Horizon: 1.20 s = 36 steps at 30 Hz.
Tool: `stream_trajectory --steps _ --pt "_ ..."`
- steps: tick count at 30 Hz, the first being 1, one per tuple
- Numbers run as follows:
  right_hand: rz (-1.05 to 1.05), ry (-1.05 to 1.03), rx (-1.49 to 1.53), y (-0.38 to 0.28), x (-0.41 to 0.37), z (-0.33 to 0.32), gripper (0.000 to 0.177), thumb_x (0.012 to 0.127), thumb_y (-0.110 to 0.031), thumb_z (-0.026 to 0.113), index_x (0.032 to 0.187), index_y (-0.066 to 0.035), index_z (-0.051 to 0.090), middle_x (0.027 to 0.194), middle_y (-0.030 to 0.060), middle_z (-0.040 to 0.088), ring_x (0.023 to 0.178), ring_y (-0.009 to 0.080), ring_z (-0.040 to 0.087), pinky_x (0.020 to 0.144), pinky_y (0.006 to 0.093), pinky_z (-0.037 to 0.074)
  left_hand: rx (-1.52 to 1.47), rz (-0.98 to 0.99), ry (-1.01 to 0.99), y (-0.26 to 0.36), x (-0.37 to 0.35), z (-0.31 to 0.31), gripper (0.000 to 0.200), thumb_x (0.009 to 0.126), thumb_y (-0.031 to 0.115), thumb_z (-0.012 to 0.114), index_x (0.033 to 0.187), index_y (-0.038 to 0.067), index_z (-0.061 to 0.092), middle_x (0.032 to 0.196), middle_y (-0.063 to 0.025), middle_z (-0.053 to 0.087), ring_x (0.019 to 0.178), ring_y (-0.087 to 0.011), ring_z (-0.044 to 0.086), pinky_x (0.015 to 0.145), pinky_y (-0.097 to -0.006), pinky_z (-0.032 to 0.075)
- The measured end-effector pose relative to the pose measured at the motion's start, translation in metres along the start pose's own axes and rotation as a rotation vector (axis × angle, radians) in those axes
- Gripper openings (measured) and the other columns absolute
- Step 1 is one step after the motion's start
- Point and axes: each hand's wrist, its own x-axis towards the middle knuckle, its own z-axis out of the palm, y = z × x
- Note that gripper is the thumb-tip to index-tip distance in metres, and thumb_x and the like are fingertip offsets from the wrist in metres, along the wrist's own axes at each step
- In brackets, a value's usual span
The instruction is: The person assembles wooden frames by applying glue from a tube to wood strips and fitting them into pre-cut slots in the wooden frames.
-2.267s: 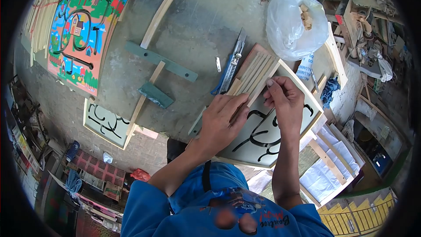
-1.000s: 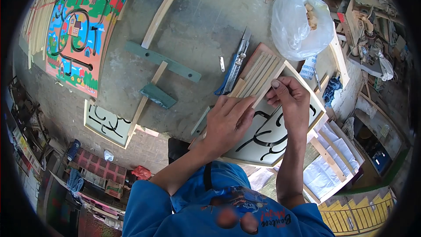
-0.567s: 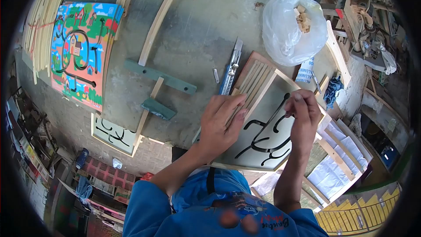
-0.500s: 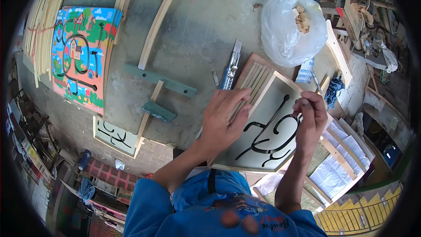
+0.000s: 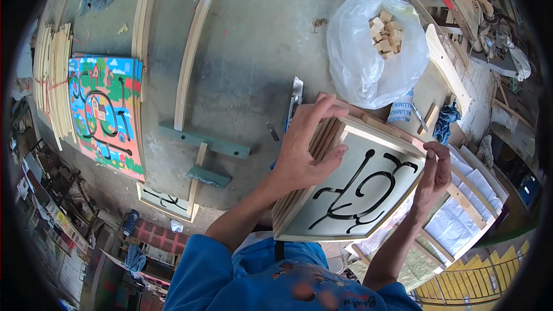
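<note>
In front of my body lies a white board with black curved lines [image 5: 377,187], framed by pale wooden strips. My left hand [image 5: 311,144] is over the frame's upper left corner, thumb and fingers spread apart, with nothing held between them. Several wooden strips [image 5: 325,138] run side by side along the left edge under that hand. At the right corner of the frame is my right hand [image 5: 436,170], its fingers bent together near the edge; what they hold, if anything, is too small to tell. A cutter knife [image 5: 296,95] lies just beyond my left hand.
A plastic bag [image 5: 360,63] of wooden blocks stands behind the frame, beside a blue-and-white tube [image 5: 401,109]. Colourful printed boards [image 5: 106,112] and bundled sticks [image 5: 53,86] lie at left. A green bar [image 5: 204,142] and a long strip [image 5: 194,52] are mid-table.
My left hand has opened wider and moved slightly right. My right hand has shifted right and down to the frame's corner. The view has shifted, and the framed board appears more fully.
</note>
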Motion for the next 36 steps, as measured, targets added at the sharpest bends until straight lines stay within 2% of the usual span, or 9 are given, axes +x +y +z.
stream_trajectory --steps 7,10,16,19,24,29,32,34,36 --pt "0.101 0.045 -0.01 0.017 0.001 -0.01 0.016 0.093 -0.01 0.054 0.097 0.003 0.062 0.096 0.0077 0.063 0.095 0.0148 0.055 0.089 0.0272 0.039 -0.192 -0.043 -0.159 -0.017 0.009 -0.002 0.085 0.073 -0.008 0.062 0.147 0.001 0.023 0.111 -0.0131 0.059 0.104 -0.0221 0.054 0.095 -0.0341 0.04" --pt "0.1 0.009 -0.016 0.023 0.002 -0.014 0.02 0.092 -0.015 0.056 0.099 0.002 0.062 0.098 0.0081 0.063 0.097 0.016 0.054 0.091 0.029 0.039 -0.291 -0.025 -0.162 -0.024 0.01 0.0 0.089 0.072 -0.006 0.063 0.149 0.002 0.018 0.11 -0.013 0.059 0.103 -0.0215 0.054 0.097 -0.0349 0.039" --pt "0.062 -0.02 -0.032 0.032 0.0 -0.015 0.027 0.092 -0.023 0.057 0.102 0.002 0.062 0.1 0.009 0.063 0.1 0.0188 0.055 0.093 0.0317 0.039 -0.35 -0.053 -0.097 -0.025 0.009 0.003 0.091 0.071 -0.001 0.068 0.149 0.003 0.021 0.101 -0.0116 0.063 0.099 -0.0216 0.06 0.098 -0.0387 0.04" --pt "0.077 0.03 -0.047 0.036 -0.004 -0.017 0.034 0.094 -0.031 0.056 0.102 0.002 0.062 0.101 0.0097 0.064 0.101 0.0199 0.056 0.094 0.0325 0.039 -0.329 -0.018 -0.144 -0.028 0.009 0.001 0.093 0.072 -0.003 0.065 0.15 0.002 0.014 0.105 -0.0114 0.062 0.101 -0.0211 0.055 0.098 -0.0369 0.037" --pt "-0.026 0.141 -0.027 0.054 -0.006 -0.024 0.043 0.097 -0.039 0.052 0.106 0.002 0.062 0.102 0.011 0.065 0.102 0.0205 0.057 0.097 0.0354 0.038 -0.311 -0.015 -0.134 -0.028 0.007 0.003 0.092 0.072 -0.004 0.065 0.149 0.001 0.016 0.105 -0.012 0.062 0.102 -0.0203 0.055 0.098 -0.0356 0.037" --pt "-0.126 0.252 0.204 0.07 -0.011 -0.033 0.035 0.1 -0.024 0.047 0.115 0.006 0.057 0.106 0.0164 0.063 0.1 0.0248 0.059 0.097 0.0397 0.041 -0.294 -0.03 -0.129 -0.026 0.005 0.001 0.089 0.072 -0.006 0.065 0.148 0.0 0.02 0.106 -0.0123 0.062 0.103 -0.0195 0.055 0.098 -0.0346 0.037" --pt "-0.045 0.302 0.281 0.082 -0.018 -0.047 0.033 0.1 -0.02 0.046 0.115 0.007 0.057 0.106 0.0165 0.063 0.099 0.024 0.059 0.095 0.0385 0.043 -0.317 -0.025 -0.129 -0.026 0.004 0.003 0.086 0.072 -0.006 0.065 0.147 -0.001 0.022 0.111 -0.0127 0.061 0.105 -0.02 0.055 0.099 -0.0339 0.037" --pt "0.02 0.335 0.342 0.094 -0.025 -0.056 0.028 0.101 -0.018 0.044 0.108 0.005 0.059 0.103 0.0147 0.062 0.096 0.0232 0.059 0.093 0.0364 0.044 -0.289 -0.03 -0.109 -0.024 0.003 0.003 0.086 0.074 -0.004 0.066 0.147 -0.002 0.02 0.115 -0.0131 0.059 0.108 -0.021 0.055 0.101 -0.0339 0.037" --pt "0.068 0.419 0.487 0.103 -0.032 -0.06 0.027 0.101 -0.019 0.044 0.101 0.003 0.059 0.097 0.0129 0.062 0.09 0.0214 0.058 0.088 0.0349 0.045 -0.332 -0.043 0.0 -0.026 -0.001 0.011 0.082 0.074 -0.003 0.066 0.146 0.001 0.027 0.117 -0.0117 0.06 0.113 -0.0208 0.055 0.103 -0.0368 0.037"
